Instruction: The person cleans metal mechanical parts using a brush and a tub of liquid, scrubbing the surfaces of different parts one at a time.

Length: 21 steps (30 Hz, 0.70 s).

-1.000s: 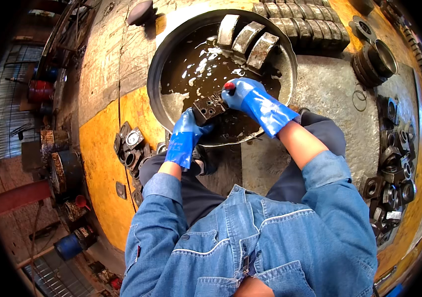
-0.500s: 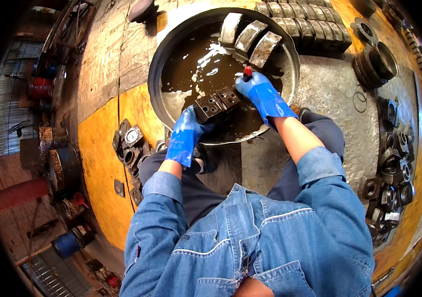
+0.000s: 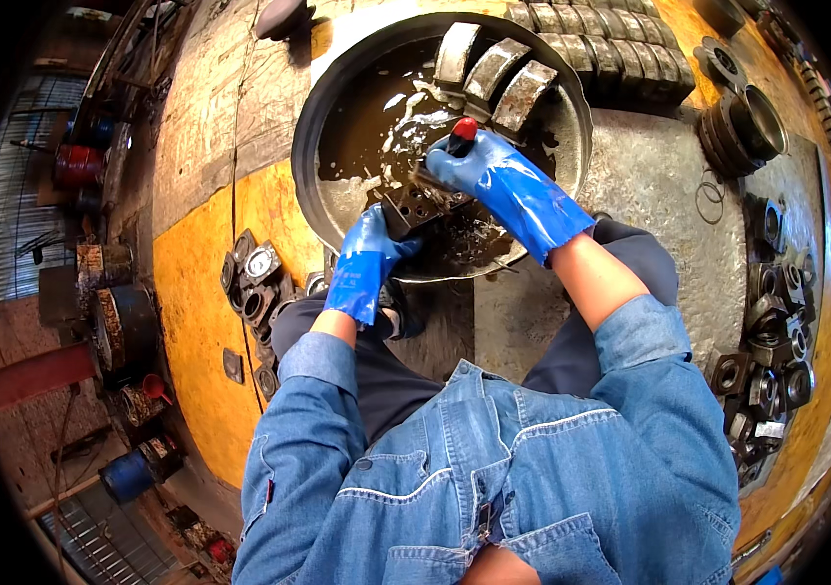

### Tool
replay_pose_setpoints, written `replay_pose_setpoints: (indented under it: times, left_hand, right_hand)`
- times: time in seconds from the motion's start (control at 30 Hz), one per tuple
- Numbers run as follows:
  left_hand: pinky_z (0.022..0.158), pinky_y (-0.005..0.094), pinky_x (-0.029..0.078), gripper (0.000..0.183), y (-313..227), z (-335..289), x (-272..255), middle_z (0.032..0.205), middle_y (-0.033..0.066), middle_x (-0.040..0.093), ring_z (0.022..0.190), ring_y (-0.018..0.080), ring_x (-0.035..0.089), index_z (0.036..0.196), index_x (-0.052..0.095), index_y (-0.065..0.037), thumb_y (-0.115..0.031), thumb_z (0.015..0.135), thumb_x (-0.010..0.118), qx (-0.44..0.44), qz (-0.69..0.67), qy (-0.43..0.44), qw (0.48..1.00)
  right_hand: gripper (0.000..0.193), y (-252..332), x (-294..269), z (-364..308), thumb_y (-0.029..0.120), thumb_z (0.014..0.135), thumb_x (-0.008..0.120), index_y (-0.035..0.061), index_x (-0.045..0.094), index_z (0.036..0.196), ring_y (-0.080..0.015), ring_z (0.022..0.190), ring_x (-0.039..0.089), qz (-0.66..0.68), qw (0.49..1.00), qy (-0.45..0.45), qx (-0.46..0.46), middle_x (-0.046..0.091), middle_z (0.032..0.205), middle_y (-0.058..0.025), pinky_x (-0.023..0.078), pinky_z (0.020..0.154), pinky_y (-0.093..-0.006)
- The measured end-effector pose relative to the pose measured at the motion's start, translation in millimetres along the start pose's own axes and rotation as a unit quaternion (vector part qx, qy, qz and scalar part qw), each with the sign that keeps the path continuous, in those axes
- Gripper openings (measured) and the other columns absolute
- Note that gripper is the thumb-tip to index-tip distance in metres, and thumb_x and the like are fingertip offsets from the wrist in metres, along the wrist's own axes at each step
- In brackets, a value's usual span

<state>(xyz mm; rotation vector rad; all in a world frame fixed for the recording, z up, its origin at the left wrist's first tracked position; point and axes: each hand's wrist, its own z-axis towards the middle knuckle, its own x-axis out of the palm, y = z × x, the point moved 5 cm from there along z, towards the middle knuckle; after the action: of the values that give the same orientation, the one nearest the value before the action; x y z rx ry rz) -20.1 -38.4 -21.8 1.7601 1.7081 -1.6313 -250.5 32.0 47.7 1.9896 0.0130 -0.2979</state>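
My left hand [image 3: 365, 258], in a blue rubber glove, grips the end of a dark metal block with round holes [image 3: 410, 207]. The block is tilted over the near left part of a wide round metal pan [image 3: 306, 185] of murky brown liquid. Closed in the other blue glove, my right hand [image 3: 479, 164] holds a tool with a red-and-black handle [image 3: 463, 134]. The tool's working end is blurred against the block's far end, so its kind is unclear. Three curved metal blocks [image 3: 494, 73] rest side by side at the pan's far right.
Rows of curved metal blocks [image 3: 615, 58] stand beyond the pan. Metal rings [image 3: 757, 122] and a pile of square metal parts [image 3: 767, 341] lie to the right. More metal parts [image 3: 257, 283] lie left of my legs. Drums and cans [image 3: 128, 336] line the far left.
My right hand has moved left and slightly nearer with the tool, onto the metal block, covering its far end. Splashes show in the liquid. My left hand has hardly moved.
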Motion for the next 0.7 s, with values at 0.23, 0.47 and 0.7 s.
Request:
replay_pose_setpoints:
  times: [0.23,0.47,0.7]
  left_hand:
    - [0.100,0.0385,0.054,0.068,10,1,2,0.119,0.0173,0.075,0.112,0.0289,0.071,0.133,0.063,0.000,-0.021,0.075,0.092,-0.018,0.014,0.016,1.000]
    - [0.102,0.0388,0.053,0.068,8,-5,0,0.121,0.0182,0.074,0.115,0.0293,0.070,0.133,0.063,0.000,-0.019,0.074,0.092,-0.026,0.002,0.015,1.000]
    - [0.104,0.0395,0.052,0.071,-5,-3,-4,0.124,0.0182,0.073,0.117,0.0307,0.069,0.136,0.062,0.000,-0.019,0.075,0.092,-0.026,0.043,0.023,0.998]
  right_hand:
    - [0.020,-3,14,14,0.027,0.089,0.065,0.0083,0.071,0.086,-0.0212,0.070,0.062,-0.167,0.985,-0.029,-0.007,0.068,0.078,-0.0142,0.050,0.069,-0.0375]
    - [0.032,-2,17,3,0.038,0.087,0.067,0.0101,0.075,0.099,-0.0298,0.088,0.071,-0.198,0.980,0.006,0.011,0.074,0.091,-0.0146,0.055,0.083,-0.0408]
    - [0.036,21,21,-13,0.041,0.087,0.064,0.0113,0.077,0.104,-0.0373,0.102,0.073,-0.266,0.962,-0.022,-0.062,0.076,0.104,-0.0179,0.057,0.094,-0.0453]
